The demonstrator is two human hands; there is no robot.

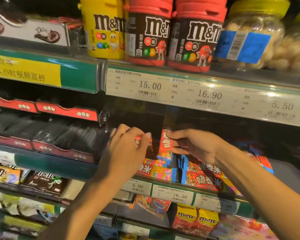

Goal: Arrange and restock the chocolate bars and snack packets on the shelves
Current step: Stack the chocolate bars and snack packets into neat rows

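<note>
My left hand (pixel 126 146) reaches into the middle shelf and its curled fingers grip a small red chocolate packet (pixel 138 142), mostly hidden behind the fingers. My right hand (pixel 196 144) pinches another red packet (pixel 165 144) upright by its right edge, just to the right of the first. Below both hands, more red packets (pixel 204 181) lie flat in a loose pile on the shelf, some with blue edges. The back of this shelf is dark.
M&M's tubs (pixel 196 37), one yellow and two brown-red, and a clear jar (pixel 253 37) stand on the shelf above. Red display boxes (pixel 66 110) of dark bars fill the left bay. Price rails (pixel 206 96) run along shelf fronts. M&M's bags (pixel 196 220) sit lower down.
</note>
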